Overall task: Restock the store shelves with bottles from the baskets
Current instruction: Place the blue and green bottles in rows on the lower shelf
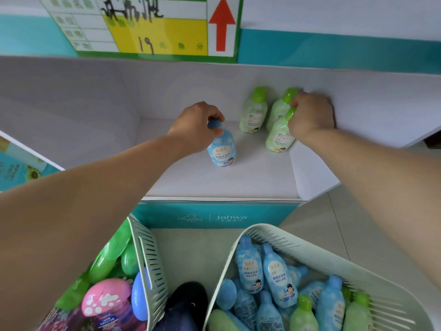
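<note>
My left hand (195,126) grips the cap of a blue bottle (222,149) that stands on the white shelf (238,182). My right hand (310,114) grips the green cap of a green bottle (279,137) standing at the shelf's right side. Two more green bottles (254,111) stand behind it near the back wall. Below, the right basket (310,254) holds several blue bottles (276,278) and a few green ones (304,316). The left basket (148,259) holds green, pink and blue bottles, partly hidden by my left arm.
A price sign (152,27) with a red arrow hangs above the shelf. The shelf's right side wall (312,173) stands close to my right hand. A teal front panel (214,217) runs below the shelf edge. Tiled floor (381,223) lies to the right.
</note>
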Available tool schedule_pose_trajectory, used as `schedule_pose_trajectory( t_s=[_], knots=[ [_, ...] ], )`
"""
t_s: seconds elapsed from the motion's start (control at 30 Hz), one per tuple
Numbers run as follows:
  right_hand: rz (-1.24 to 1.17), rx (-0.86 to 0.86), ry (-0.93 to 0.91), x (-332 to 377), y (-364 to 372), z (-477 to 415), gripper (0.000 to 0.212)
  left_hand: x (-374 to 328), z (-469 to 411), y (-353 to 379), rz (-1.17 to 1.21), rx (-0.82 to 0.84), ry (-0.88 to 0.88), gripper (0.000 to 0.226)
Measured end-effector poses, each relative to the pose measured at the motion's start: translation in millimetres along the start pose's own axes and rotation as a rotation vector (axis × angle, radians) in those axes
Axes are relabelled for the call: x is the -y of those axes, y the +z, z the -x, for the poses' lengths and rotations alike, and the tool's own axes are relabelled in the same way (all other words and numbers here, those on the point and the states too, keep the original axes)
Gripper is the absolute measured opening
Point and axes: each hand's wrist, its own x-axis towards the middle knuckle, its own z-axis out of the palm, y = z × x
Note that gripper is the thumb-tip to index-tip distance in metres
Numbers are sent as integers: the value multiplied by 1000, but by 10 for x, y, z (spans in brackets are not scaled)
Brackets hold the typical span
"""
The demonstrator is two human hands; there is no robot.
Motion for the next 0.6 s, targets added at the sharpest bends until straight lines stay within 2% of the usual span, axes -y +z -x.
schedule_pose_trajectory(
  t_s=[0.27, 0.4, 0.5, 0.6],
  knots=[
    [20, -5, -14, -8, 11, 74, 40, -7, -62, -14, -29, -27, 32, 25],
    [37, -90, -5, -4, 39, 249, 47, -34, -184, -34, -89, -70, 46, 28],
    [98, -96, -84, -37, 169, 382, 36, -50, -313, -53, -123, -112, 43, 31],
    [88, -16, -136, -47, 336, 488, 27, -55, -447, -56, -105, -126, 27, 30]
  ],
)
